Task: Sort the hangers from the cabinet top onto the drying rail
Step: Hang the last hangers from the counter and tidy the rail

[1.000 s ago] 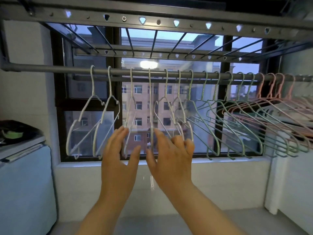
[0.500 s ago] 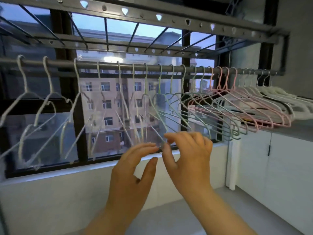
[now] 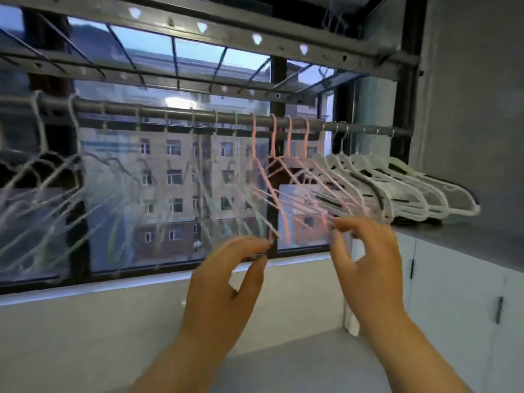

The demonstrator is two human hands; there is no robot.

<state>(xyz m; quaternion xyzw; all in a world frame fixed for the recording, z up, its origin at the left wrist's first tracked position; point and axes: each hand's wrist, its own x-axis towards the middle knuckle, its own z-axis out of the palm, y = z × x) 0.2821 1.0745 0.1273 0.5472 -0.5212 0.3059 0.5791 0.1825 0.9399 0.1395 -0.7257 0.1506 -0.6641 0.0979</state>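
A grey drying rail (image 3: 181, 113) runs across the window. From left to right it carries white wire hangers (image 3: 42, 168), blurred pale green hangers (image 3: 204, 194), pink hangers (image 3: 272, 165) and thick white plastic hangers (image 3: 397, 188). My left hand (image 3: 224, 285) is raised below the pink and green hangers, its curled fingertips at their lower ends. My right hand (image 3: 368, 256) is up at the lower bars of the pink hangers, thumb and fingers nearly meeting. Motion blur hides whether either hand grips a hanger.
The grey cabinet top (image 3: 467, 242) lies at the right under the white plastic hangers, with white cabinet doors (image 3: 453, 302) below. A slatted metal rack (image 3: 198, 32) spans overhead. The window sill (image 3: 85, 290) and a tiled wall are in front of me.
My view and both hands have moved right along the rail, from the white and green hangers to the pink ones. My fingers have curled from flat into a near pinch.
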